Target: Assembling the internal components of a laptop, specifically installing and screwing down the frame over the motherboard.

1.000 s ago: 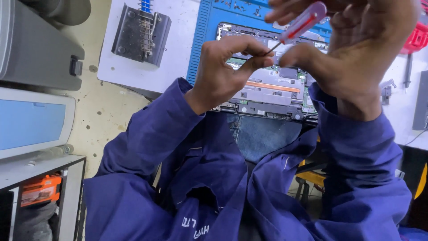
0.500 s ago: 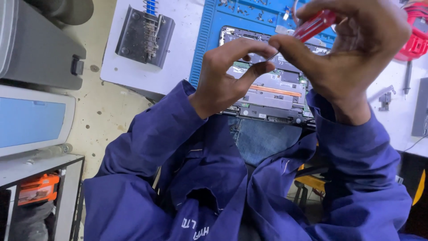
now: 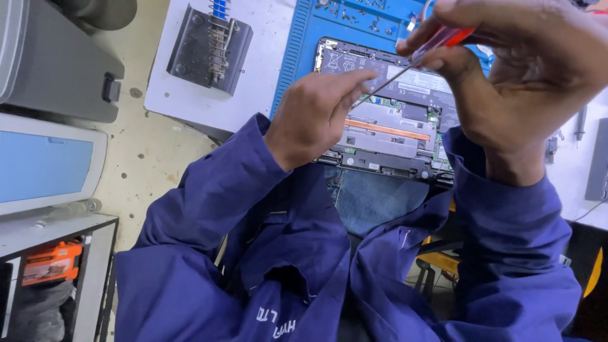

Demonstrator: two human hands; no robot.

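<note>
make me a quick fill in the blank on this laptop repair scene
1. The right hand holds a slim screwdriver with a ____ handle.
2. The opened laptop with exposed circuit boards lies on a ____ ridged work mat.
3. The left hand pinches the screwdriver's thin metal ____.

Missing words: red; blue; shaft

Opened laptop [image 3: 386, 136] lies on work mat [image 3: 297, 50], on desk [image 3: 266, 25]. Left of laptop: soldering stand [image 3: 206, 47]. Behind laptop on mat: loose screws [image 3: 354, 14].
</note>
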